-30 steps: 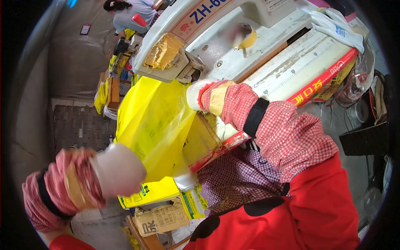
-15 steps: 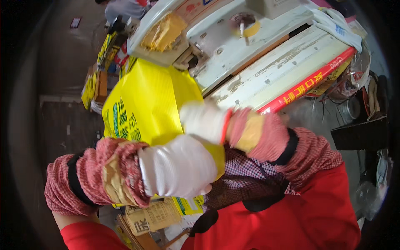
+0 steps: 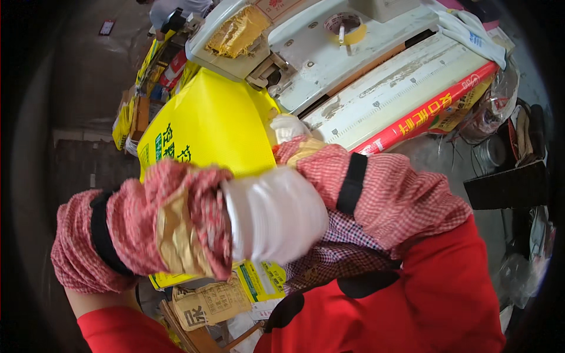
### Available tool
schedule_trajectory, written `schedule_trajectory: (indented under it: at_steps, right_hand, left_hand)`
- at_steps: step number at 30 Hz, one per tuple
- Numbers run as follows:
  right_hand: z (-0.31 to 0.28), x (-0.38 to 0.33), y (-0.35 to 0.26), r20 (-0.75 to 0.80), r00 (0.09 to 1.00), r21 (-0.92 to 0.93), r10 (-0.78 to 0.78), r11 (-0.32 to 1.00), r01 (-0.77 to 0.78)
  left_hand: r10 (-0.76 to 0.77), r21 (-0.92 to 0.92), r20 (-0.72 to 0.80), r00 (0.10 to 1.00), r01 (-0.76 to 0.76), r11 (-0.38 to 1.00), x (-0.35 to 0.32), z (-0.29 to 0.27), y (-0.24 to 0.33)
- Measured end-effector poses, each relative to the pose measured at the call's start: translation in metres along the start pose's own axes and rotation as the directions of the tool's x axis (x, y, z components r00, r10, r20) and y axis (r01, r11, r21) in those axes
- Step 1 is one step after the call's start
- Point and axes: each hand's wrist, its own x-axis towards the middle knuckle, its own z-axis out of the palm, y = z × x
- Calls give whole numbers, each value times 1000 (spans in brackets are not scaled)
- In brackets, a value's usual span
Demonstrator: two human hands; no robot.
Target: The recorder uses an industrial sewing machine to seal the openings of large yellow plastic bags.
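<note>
A yellow woven bag [image 3: 226, 120] with dark green print stretches from the sewing machine's needle area [image 3: 272, 72] down toward me. My right hand [image 3: 288, 127], in a white glove, is closed at the bag's right edge, just below the machine head, with fingertips against the yellow material. Nearer to me, my left hand [image 3: 279, 215], also white-gloved, crosses in front of the bag's lower part. Its fingers are hidden behind the glove's back and smeared by motion. Red checked sleeve covers with black bands wrap both forearms.
A roll of tape [image 3: 346, 29] sits on the pale sewing machine bed [image 3: 318, 65]. Beside it runs a worn white table edge [image 3: 376, 94] with a red printed strip [image 3: 432, 109]. White gloves [image 3: 471, 35] lie at the far right. Brown paper sacking [image 3: 212, 303] is below my left arm.
My right hand has moved up and away along the bag's edge toward the machine. My left hand has shifted right and slightly up. The bag's upper part has tilted a little.
</note>
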Motion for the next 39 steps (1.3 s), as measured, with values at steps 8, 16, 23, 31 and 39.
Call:
schedule_trajectory:
  at_steps: [8,16,23,31,39]
  right_hand:
    - [12,6,36,-16,981,125,-192,973,192]
    - [11,27,32,-37,956,214,-291,932,292]
    - [40,34,44,-199,906,652,-374,640,407]
    - [80,64,50,-462,860,689,-219,-699,192]
    - [73,63,57,-151,961,629,-232,-773,-87]
  left_hand:
    - [-274,355,492,826,97,930,-40,-60,-19]
    - [-208,98,446,870,183,978,18,-47,0]
    - [-464,359,313,829,349,865,-41,-80,-42]
    - [-4,21,227,974,0,1000,18,-47,19]
    - [-8,50,293,956,-7,999,-7,-70,31]
